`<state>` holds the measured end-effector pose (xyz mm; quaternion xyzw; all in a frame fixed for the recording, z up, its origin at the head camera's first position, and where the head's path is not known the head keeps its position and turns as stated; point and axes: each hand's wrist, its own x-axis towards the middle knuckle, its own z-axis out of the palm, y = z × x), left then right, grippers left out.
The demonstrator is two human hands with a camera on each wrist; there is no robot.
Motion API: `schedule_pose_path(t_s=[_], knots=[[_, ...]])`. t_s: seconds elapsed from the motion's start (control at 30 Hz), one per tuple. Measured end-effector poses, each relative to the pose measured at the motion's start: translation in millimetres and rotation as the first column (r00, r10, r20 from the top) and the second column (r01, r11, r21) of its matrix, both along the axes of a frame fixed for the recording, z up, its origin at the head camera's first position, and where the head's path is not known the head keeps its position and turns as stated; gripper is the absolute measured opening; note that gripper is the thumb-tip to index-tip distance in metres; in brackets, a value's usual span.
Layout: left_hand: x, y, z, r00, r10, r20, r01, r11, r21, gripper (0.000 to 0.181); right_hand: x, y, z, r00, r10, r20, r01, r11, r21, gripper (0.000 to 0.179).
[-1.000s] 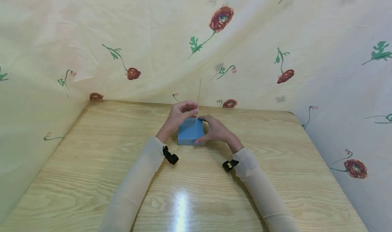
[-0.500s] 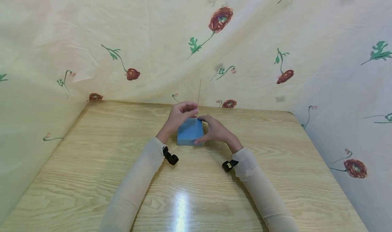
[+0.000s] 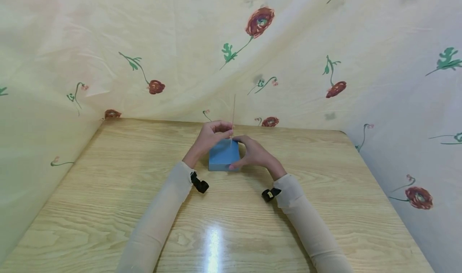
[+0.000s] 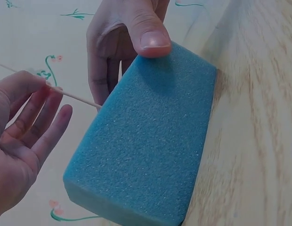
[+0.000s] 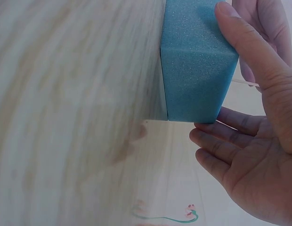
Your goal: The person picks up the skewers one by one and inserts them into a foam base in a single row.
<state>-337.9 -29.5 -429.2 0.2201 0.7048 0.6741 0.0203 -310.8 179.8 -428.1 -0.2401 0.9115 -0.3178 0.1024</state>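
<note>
A blue foam block [image 3: 223, 154] lies on the wooden table, its speckled side [image 4: 141, 127] large in the left wrist view. My left hand [image 3: 210, 138] pinches a thin wooden skewer [image 3: 234, 109] between thumb and fingers above the block's far right part. The skewer stands nearly upright, and its lower end meets the block's top in the left wrist view. My right hand [image 3: 255, 152] holds the block from the right, thumb on the near side and fingers at the far side. In the right wrist view, the thumb [image 5: 252, 44] lies against the foam.
The wood-grain table [image 3: 144, 176] runs back to a flower-patterned cloth [image 3: 187, 56] hanging close behind the block. More of this cloth hangs at both sides. A faint thin pale stick [image 3: 197, 135] shows just behind my left wrist.
The skewer's upper end has shifted slightly left and down, and my left hand has moved a little with it. My right hand and the foam block stay in place.
</note>
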Motion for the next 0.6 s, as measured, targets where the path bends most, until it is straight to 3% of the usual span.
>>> schedule_pose_path(t_s=[0.27, 0.6], knots=[[-0.6, -1.7, 0.3, 0.999, -0.036, -0.041, 0.033, 0.998, -0.058, 0.019, -0.2, 0.8, -0.9, 1.000, 0.014, -0.011, -0.015, 1.000, -0.026, 0.104], [0.7, -1.8, -0.6, 0.998, -0.022, -0.052, 0.019, 0.999, -0.050, 0.020, -1.6, 1.2, -3.5, 1.000, 0.020, -0.018, -0.020, 0.999, -0.030, 0.104]])
